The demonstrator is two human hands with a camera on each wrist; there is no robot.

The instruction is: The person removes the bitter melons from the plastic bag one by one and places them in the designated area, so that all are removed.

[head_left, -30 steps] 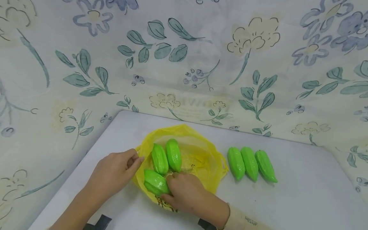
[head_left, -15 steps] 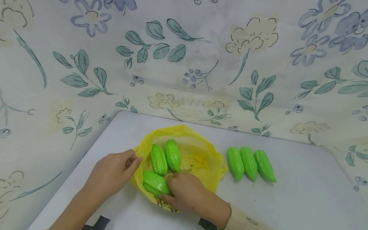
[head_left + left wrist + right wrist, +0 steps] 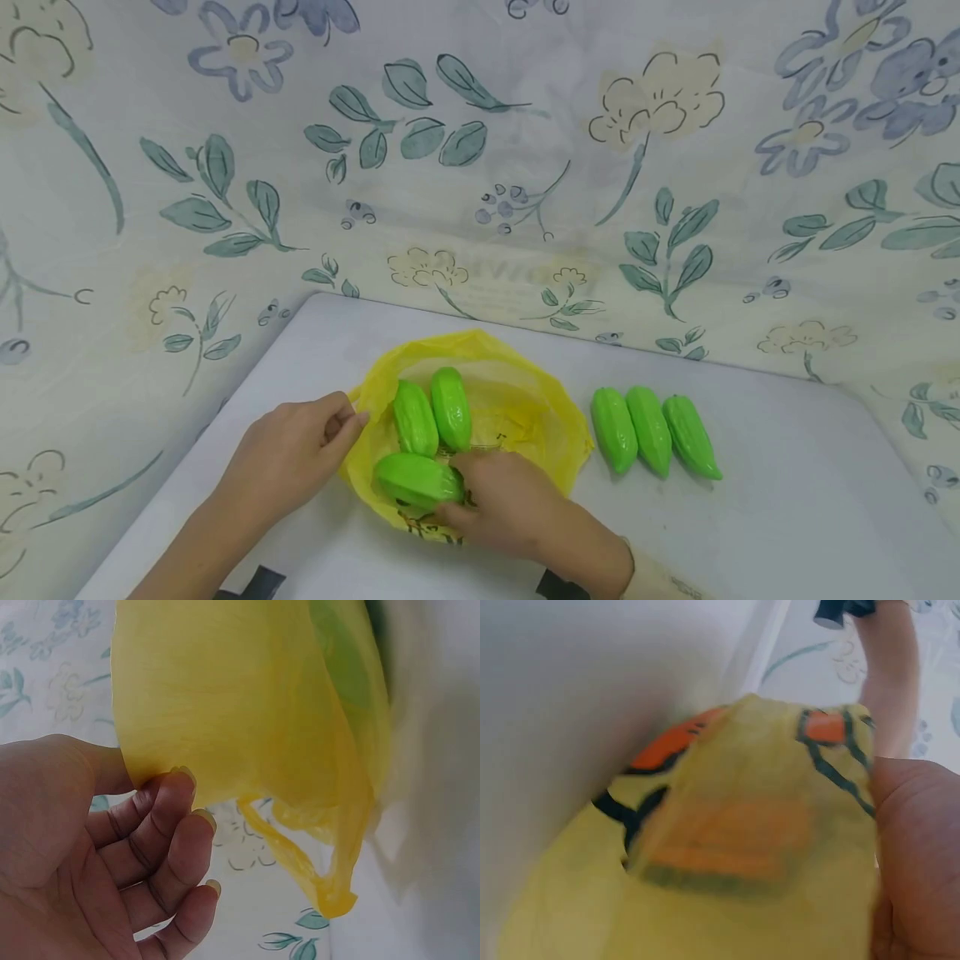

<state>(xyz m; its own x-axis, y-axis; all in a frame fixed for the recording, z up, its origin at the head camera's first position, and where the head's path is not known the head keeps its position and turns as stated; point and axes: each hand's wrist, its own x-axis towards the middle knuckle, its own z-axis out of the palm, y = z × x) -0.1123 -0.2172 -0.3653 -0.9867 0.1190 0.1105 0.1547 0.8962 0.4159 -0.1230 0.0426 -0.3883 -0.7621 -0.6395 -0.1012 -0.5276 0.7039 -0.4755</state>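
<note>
A yellow plastic bag [image 3: 517, 392] stands with its mouth wide on the white table. My left hand [image 3: 288, 454] pinches the left rim of the bag between thumb and fingertips, as the left wrist view of the hand [image 3: 150, 855] confirms. Two green star fruits lie side by side inside, one at the left [image 3: 415, 418] and one beside it [image 3: 452, 408]. Reaching over the near rim, my right hand [image 3: 513, 504] holds the right end of a third star fruit [image 3: 416, 481]; its fingertips are partly hidden. In the right wrist view, the printed bag wall [image 3: 757, 795] covers the fingers.
To the right of the bag, three more green star fruits [image 3: 651, 429] lie in a row on the white table [image 3: 787, 500]. Flower-patterned cloth [image 3: 517, 167] rises behind and to the left. A bag handle loop [image 3: 330, 892] hangs below the left rim.
The star fruit in my right hand has turned more level and shifted slightly right. My right hand has moved a little to the right, while the left keeps its hold on the rim.
</note>
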